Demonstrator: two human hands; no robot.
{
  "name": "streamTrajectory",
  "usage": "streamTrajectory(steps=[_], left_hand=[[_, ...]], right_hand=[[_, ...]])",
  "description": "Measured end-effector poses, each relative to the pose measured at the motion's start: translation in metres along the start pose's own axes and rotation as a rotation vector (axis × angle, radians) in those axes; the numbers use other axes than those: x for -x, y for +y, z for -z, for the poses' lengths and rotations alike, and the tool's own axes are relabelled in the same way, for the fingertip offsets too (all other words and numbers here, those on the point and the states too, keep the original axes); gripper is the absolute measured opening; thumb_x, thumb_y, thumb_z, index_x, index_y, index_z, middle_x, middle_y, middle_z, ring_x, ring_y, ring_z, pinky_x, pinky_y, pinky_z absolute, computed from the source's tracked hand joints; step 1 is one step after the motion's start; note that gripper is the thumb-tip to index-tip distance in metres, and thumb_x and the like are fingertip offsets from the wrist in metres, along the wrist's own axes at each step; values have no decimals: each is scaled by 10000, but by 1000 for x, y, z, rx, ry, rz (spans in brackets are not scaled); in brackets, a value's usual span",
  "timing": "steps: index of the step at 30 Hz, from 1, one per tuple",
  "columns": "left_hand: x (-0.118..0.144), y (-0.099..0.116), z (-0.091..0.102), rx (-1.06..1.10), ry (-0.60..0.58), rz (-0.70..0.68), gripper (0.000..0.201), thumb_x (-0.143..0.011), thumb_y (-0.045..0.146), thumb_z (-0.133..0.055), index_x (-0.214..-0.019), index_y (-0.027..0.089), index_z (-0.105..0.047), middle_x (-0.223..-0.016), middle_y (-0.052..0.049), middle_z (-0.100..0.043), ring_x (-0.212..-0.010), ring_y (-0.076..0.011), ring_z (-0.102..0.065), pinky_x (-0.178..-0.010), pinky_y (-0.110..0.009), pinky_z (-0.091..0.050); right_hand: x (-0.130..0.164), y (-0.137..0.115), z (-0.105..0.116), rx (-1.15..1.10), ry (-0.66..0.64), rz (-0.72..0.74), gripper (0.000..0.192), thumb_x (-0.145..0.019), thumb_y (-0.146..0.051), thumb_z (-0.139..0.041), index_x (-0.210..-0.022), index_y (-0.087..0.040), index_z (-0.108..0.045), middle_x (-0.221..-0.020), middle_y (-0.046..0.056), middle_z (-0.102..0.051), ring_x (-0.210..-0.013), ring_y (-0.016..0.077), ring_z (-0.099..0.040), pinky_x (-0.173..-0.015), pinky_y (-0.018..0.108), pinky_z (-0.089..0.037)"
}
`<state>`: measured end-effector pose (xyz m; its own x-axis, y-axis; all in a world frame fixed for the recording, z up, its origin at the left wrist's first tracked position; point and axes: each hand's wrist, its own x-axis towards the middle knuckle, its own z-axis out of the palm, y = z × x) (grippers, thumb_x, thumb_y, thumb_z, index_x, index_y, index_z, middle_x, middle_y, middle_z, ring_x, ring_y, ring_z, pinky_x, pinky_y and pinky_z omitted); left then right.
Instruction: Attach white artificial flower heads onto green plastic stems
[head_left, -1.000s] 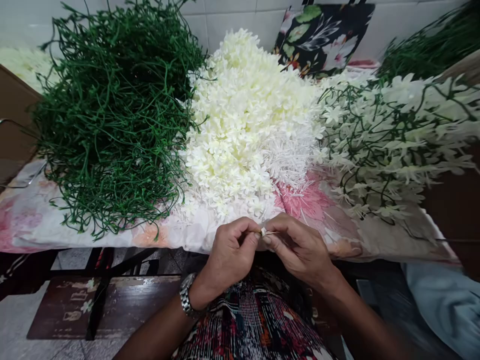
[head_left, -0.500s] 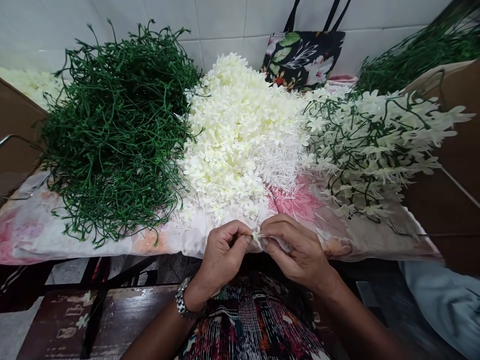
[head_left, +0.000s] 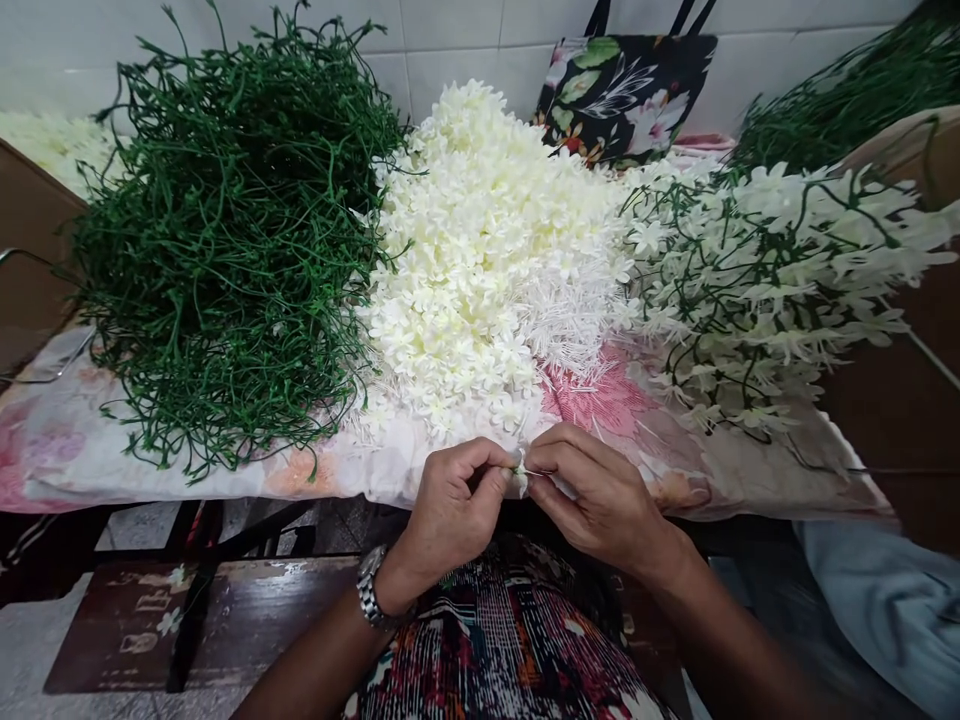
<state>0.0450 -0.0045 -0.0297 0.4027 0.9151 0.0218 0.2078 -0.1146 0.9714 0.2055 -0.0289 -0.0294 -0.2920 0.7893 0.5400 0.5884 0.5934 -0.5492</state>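
**Small White Flower [head_left: 519,478] Pinched From Both Sides**

Nearest me, the left hand [head_left: 459,505] – metal watch [head_left: 371,588] at its wrist – closes thumb and forefinger on the flower's base; the right hand [head_left: 600,500] pinches a thin pale strand [head_left: 537,473] opposite. The flower sits between them, by the floral cloth's [head_left: 247,478] edge. Beyond lie green stems [head_left: 232,250], loose white blossoms [head_left: 465,270] and flowered sprigs [head_left: 757,270] – then a dark bag [head_left: 626,98] against tiles [head_left: 450,25].

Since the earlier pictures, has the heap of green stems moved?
No. The green heap lies as before on the tablecloth: its front stem tip still overlaps the same orange print; only the view shifted.
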Motion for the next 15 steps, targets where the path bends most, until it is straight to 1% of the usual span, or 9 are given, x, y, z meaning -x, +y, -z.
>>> streamTrajectory(steps=[9, 15], left_hand=[[-2, 2, -2, -199, 9, -91, 181, -755, 74, -452, -631, 152, -558, -540, 28, -528, -498, -86, -463, -509, -194, -367], [-4, 2, -4, -266, 1, -116, 206, -745, 58, -445, -609, 159, -562, -533, 17, -543, -495, -96, -476, -508, -205, -366]], right_hand=[[6, 6, -6, -35, 2, -8, 150, -841, -44, -468, -862, -185, -516, -718, 25, -559, -645, 122, -546, -548, 231, -475], [7, 9, -7, -66, -1, -19, 154, -841, -44, -462, -868, -186, -514, -714, 23, -557, -639, 123, -546, -540, 237, -480]])
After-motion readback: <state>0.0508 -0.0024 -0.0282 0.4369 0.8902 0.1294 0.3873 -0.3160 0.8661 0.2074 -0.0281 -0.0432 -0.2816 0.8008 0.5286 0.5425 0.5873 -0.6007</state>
